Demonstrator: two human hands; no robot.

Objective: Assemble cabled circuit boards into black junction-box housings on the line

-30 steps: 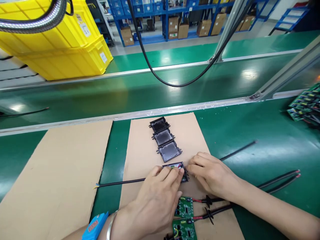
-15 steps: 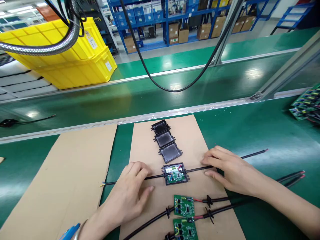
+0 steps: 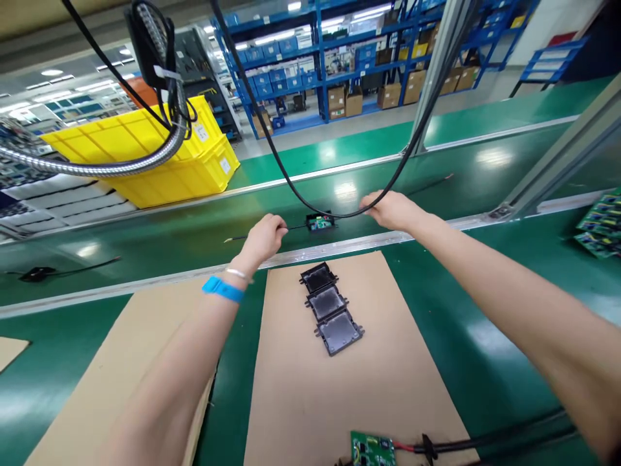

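Note:
A small black housing with a green circuit board in it (image 3: 320, 222) is out over the green strip beyond the metal rail, a cable running from each side. My left hand (image 3: 266, 238), with a blue band at the wrist, is closed on the left cable. My right hand (image 3: 388, 208) pinches the cable on the other side, partly behind a hanging black cord. Three black plastic housings (image 3: 326, 303) lie in a row on the cardboard sheet (image 3: 286, 388). Close to me, a bare green circuit board (image 3: 372, 449) with a red-and-black cable lies on the same sheet.
The hanging black cord (image 3: 286, 178) loops down in front of my hands. Yellow crates (image 3: 179, 168) stand at the far left beside a braided metal hose (image 3: 121, 169). A metal post (image 3: 557, 139) rises at right, near stacked circuit boards (image 3: 604, 223). Another cardboard sheet (image 3: 111, 362) lies left.
Both hands have carried the cabled housing forward from the cardboard, across the metal rail to the far green strip. The view has tilted up, and the three housings stay in their row.

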